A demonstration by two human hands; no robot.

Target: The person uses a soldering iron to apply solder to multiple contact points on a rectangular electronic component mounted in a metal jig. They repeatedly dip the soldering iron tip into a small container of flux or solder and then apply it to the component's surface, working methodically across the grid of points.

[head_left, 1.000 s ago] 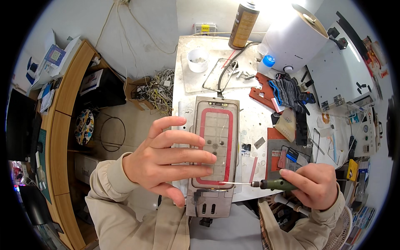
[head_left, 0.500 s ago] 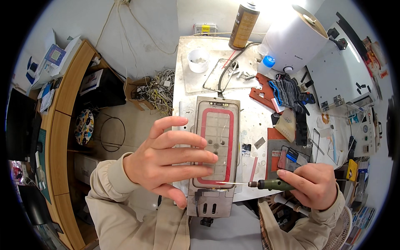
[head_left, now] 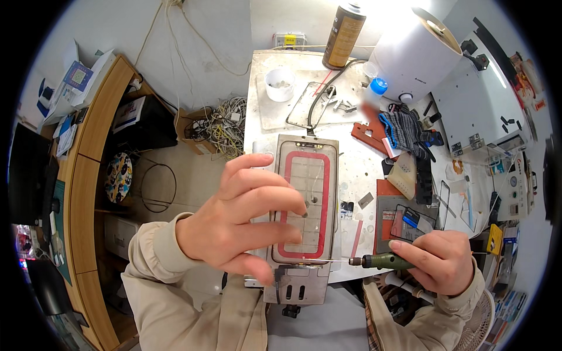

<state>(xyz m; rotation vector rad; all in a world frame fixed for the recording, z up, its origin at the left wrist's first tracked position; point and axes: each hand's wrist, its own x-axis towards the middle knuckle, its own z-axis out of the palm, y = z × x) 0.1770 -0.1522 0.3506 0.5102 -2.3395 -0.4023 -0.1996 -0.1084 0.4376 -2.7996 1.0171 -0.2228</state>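
Observation:
My right hand (head_left: 440,261) grips a green handheld rotary tool (head_left: 386,261) with a long thin metal bit. The bit points left and reaches over the lower end of a phone-shaped frame (head_left: 336,205) with a dark edge. That frame lies on a grey metal heating plate (head_left: 314,285), with a red rectangular border (head_left: 325,205) visible inside it. Over the left side of the plate hovers my left hand (head_left: 246,216), fingers apart and bent, holding nothing. Its fingers hide part of the plate; whether a fingertip touches the surface I cannot tell.
A cable runs from the plate's far end past a white cup (head_left: 279,85). Behind stand a spray can (head_left: 343,36) and a white cylindrical appliance (head_left: 415,55). To the right lie grey gloves (head_left: 404,130), a blue-capped bottle (head_left: 374,89) and a thin black frame (head_left: 444,199).
My left hand has drawn its fingers in, with the index finger bending and the thumb shifting right. The rotary tool's bit sits slightly lower against the frame's end; my right hand has hardly moved.

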